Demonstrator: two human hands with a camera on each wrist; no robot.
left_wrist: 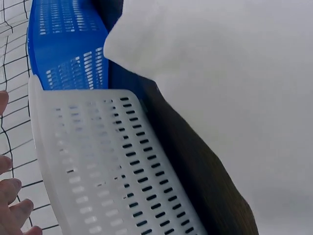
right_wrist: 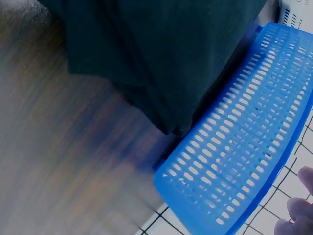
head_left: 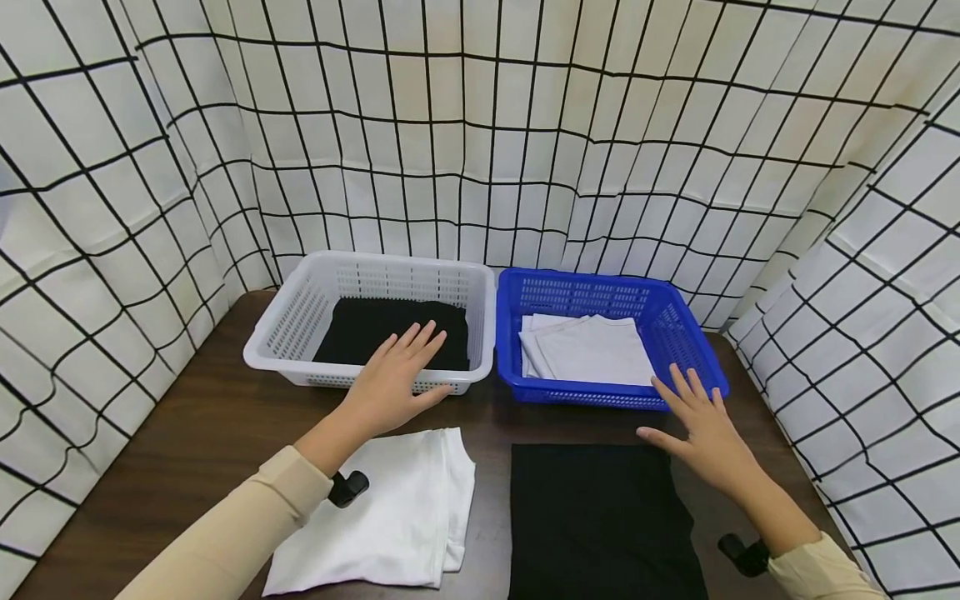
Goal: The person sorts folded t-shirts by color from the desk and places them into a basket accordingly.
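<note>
In the head view my left hand, fingers spread, is over the front rim of a white plastic basket. Folded black cloth lies inside that basket. Below the left forearm, folded white cloth lies on the table. My right hand is spread near the front right corner of a blue plastic basket, which holds folded white cloths. To its left, a folded black cloth lies on the table. Neither hand holds anything.
Both baskets stand side by side at the back of the dark wooden table. White sheeting with a black grid rises behind them and on both sides. A small black device is on the left wrist, another on the right.
</note>
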